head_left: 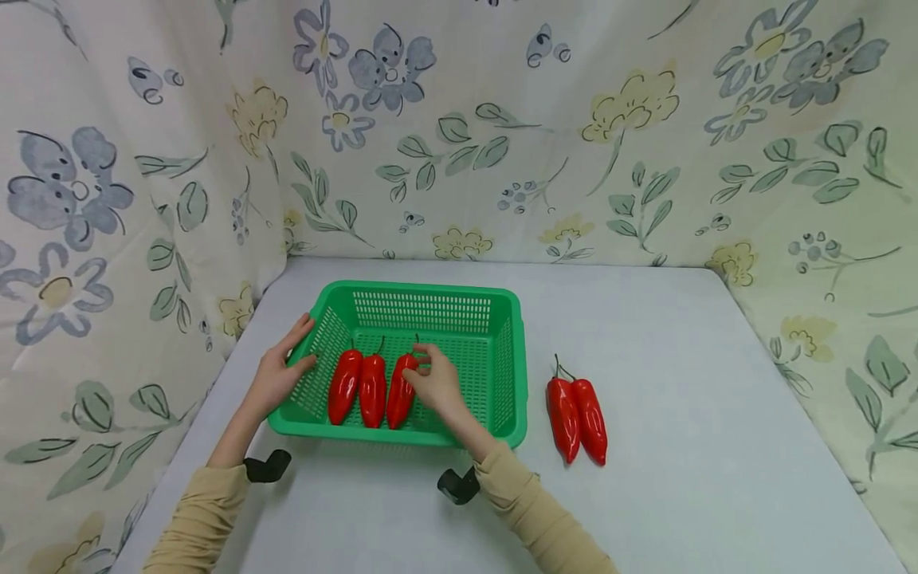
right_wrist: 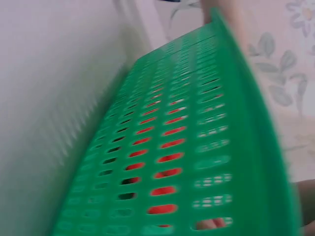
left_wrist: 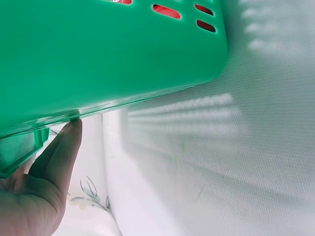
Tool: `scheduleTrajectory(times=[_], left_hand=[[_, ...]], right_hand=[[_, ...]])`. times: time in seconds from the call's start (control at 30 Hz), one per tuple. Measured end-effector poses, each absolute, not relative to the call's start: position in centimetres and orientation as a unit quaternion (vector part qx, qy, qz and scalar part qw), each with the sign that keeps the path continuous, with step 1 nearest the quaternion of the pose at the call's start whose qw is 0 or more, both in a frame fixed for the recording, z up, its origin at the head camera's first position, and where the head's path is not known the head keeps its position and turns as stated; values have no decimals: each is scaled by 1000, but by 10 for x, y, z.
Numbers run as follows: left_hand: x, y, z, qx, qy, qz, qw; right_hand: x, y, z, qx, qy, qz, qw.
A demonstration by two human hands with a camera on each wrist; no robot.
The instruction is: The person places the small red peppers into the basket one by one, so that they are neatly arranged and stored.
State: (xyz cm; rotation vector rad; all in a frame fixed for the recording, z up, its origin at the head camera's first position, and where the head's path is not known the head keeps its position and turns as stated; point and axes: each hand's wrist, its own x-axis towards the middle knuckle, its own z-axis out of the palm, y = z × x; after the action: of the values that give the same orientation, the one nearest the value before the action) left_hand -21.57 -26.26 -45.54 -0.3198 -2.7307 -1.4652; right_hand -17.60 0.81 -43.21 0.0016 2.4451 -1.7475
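A green plastic basket (head_left: 508,371) with slotted walls stands on the table, three glossy red peppers side by side inside it. My left hand (head_left: 278,373) holds the basket's left rim, thumb over the inside and fingers along the outside. In the left wrist view, that hand's fingers (left_wrist: 69,147) reach up to the rim from below. Inside the basket, my right hand (head_left: 437,384) grips the upper end of the rightmost pepper (head_left: 399,402), near its stem. The left pepper (head_left: 345,388) and middle pepper (head_left: 373,392) lie next to it. Through the right wrist view's slots, red shows behind the basket wall (right_wrist: 246,162).
Two more red peppers (head_left: 577,418) lie together on the white table (head_left: 681,414), right of the basket, stems pointing away. A floral curtain (head_left: 502,183) hangs behind the table and along both sides. Black wrist cameras (head_left: 459,485) sit at both sleeves.
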Motion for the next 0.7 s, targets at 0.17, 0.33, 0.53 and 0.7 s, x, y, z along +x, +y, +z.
scheduleTrajectory(times=[0.17, 0.33, 0.53, 0.7], left_hand=[[-216, -263, -455, -103, -874, -474, 11], [-216, -263, -455, -103, -874, -475, 11], [-215, -264, -455, -103, -875, -474, 13], [-215, -264, -454, -105, -874, -474, 12]], right_hand=[[-169, 16, -417, -45, 791, -607, 64], [-163, 26, -403, -62, 775, -625, 67], [-156, 39, -391, -79, 772, -628, 67], [-151, 53, -386, -88, 768, -632, 51]])
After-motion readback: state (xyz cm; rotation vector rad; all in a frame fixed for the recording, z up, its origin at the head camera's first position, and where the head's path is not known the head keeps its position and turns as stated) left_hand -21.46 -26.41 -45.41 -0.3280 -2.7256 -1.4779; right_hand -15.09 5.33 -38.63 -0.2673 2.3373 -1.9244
